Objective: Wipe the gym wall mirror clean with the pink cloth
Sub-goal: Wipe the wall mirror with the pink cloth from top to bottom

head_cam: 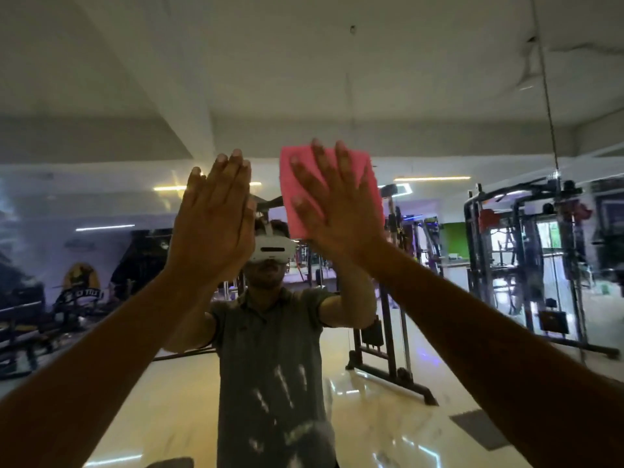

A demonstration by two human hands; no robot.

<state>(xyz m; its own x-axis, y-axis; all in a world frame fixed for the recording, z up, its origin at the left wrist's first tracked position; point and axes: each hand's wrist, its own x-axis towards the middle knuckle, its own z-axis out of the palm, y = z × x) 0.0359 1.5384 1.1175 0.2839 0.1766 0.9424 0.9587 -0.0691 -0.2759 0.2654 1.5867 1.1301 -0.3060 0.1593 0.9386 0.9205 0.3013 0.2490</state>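
The wall mirror point(337, 79) fills the view and reflects the gym and a person wearing a white headset. My right hand point(337, 204) lies flat with spread, straight fingers on the folded pink cloth point(293, 184), pressing it against the glass at head height. My left hand point(216, 217) is raised beside it, to the left, fingers straight and together, palm toward the mirror; whether it touches the glass I cannot tell. White smears point(287, 383) show on the glass lower down, over the reflected shirt.
A vertical seam point(548, 113) between mirror panels runs down the right side. Reflected in the glass are a cable machine point(388, 315), a black weight rack point(526, 258), benches at the left and a glossy floor.
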